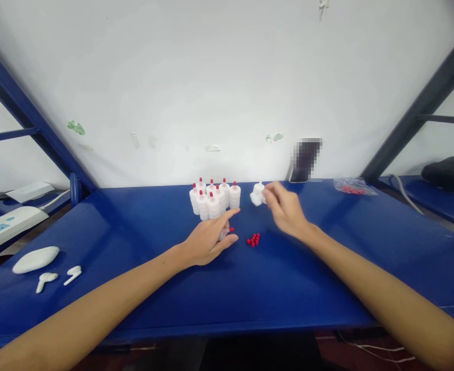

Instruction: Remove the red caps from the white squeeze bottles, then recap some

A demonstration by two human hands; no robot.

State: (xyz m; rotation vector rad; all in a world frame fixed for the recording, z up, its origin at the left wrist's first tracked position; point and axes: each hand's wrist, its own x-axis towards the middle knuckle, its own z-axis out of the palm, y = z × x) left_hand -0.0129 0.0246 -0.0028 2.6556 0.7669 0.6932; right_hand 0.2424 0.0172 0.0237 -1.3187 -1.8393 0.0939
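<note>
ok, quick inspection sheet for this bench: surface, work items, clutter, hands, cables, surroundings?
Surface: blue tabletop, glossy.
Work items: clustered white bottles with red caps; loose red caps in a small pile; blurred white item apart from the cluster.
Clutter: earbud case, two earbuds, phone leaning on the wall, clear bag with red pieces.
Hands: left hand around a partly hidden red-tipped piece, grip unclear; right hand at the white item, blurred.
Cables: white cable at right; thin cables below.
Surroundings: white wall, peeling patches; blue frame.
</note>
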